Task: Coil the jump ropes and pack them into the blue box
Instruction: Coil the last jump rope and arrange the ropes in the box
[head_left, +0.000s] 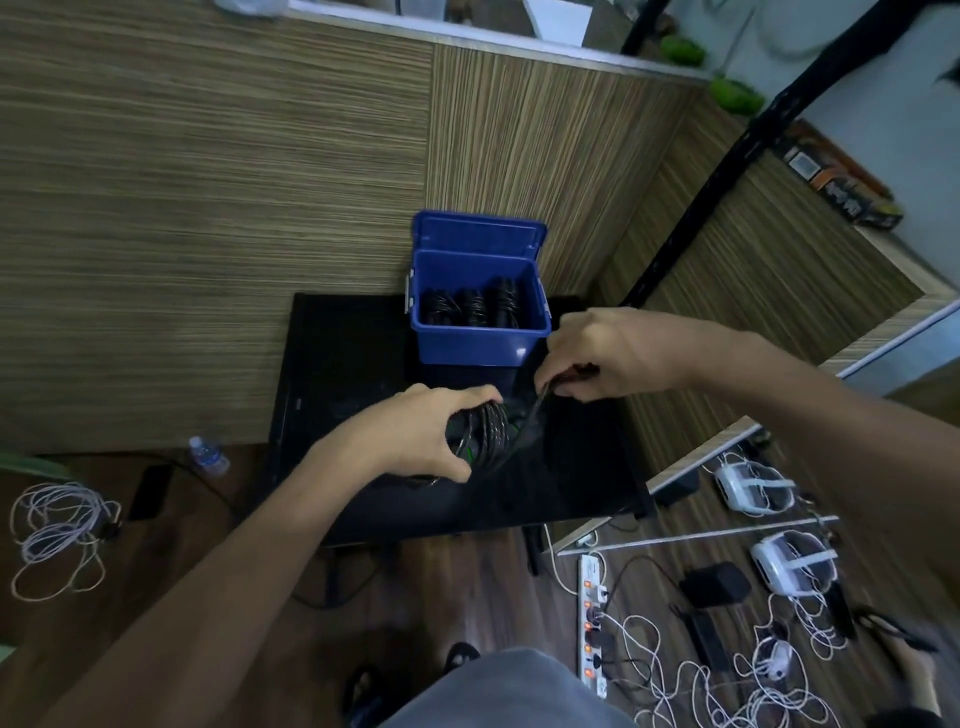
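A blue box (467, 343) stands open at the back of a small black table (353, 374), its lid tipped up behind it. Three dark coiled jump ropes (470, 306) stand side by side inside. In front of the box, my left hand (415, 431) grips a black coiled jump rope (480, 434) with green accents just above the table. My right hand (608, 353) is to the right of the coil and pinches the loose end of that rope (535, 410), which runs down to the bundle.
A wood-grain wall rises behind the table. On the floor lie a water bottle (208, 456), a phone and white cable (57, 530) at left, and a power strip (592, 623), tangled cables and white devices (795, 564) at right. A black metal rack (727, 156) stands right.
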